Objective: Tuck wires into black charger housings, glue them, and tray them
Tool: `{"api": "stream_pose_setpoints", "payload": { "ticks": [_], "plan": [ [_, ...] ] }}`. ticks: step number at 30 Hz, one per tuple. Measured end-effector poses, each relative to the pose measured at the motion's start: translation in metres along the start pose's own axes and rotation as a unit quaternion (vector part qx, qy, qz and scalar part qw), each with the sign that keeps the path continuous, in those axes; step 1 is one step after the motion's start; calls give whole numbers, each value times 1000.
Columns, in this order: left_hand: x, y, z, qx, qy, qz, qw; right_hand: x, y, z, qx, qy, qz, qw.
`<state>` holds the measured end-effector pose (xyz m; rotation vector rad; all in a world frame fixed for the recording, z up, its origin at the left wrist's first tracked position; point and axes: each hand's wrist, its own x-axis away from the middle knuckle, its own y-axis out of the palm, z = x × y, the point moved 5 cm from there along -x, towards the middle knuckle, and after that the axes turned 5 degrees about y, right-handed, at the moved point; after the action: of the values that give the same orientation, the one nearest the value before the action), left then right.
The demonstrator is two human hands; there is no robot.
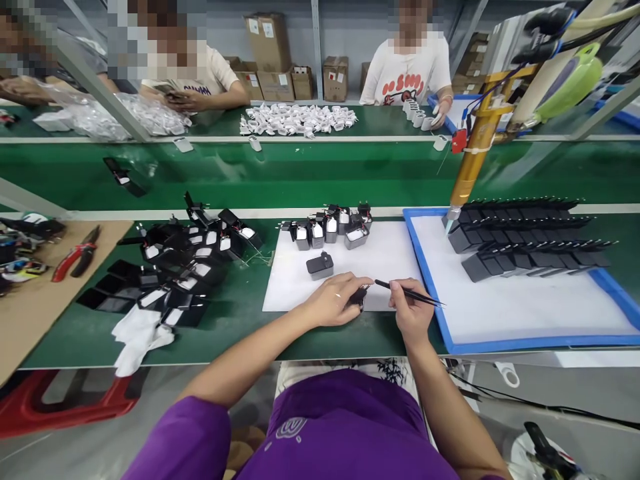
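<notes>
My left hand [336, 300] is closed around a small black plug-in adapter housing [358, 298], partly hidden under the fingers, at the front of a white sheet [290, 293]. In my right hand [413, 308] is a pair of black tweezers [410, 292], gripped between thumb and fingers. Its fine tips point to the right and its blunt end points toward the held housing. Just beyond my left hand lies another black adapter [320, 265]. Several more housings with white labels [331, 229] stand in a row at the back of the sheet.
Left is a pile of black housings [200, 250], with white gloves [143, 337] and red-handled pliers [77, 255]. A blue-rimmed tray [540, 345] on the right holds rows of adapters [525, 257] beneath a hanging power screwdriver [465, 173]. Across the green belt [310, 175] two people sit by white parts [300, 120].
</notes>
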<state>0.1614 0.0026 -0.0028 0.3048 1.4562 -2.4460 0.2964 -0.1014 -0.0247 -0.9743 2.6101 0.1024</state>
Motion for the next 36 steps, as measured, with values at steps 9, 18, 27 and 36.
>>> {"api": "stream_pose_setpoints", "payload": {
  "ticks": [9,18,27,36],
  "plan": [
    [12,-19,34,-132,-3,-60,989,-2,-4,-2,11,2,33,999],
    [6,-14,31,-92,17,-35,995,-2,-3,-3,15,5,28,999],
    [9,1,18,-153,3,-59,987,-3,-2,-7,27,-7,20,999],
    [12,10,21,-214,-9,-47,976,-1,-1,-7,19,-12,16,1000]
  ]
}}
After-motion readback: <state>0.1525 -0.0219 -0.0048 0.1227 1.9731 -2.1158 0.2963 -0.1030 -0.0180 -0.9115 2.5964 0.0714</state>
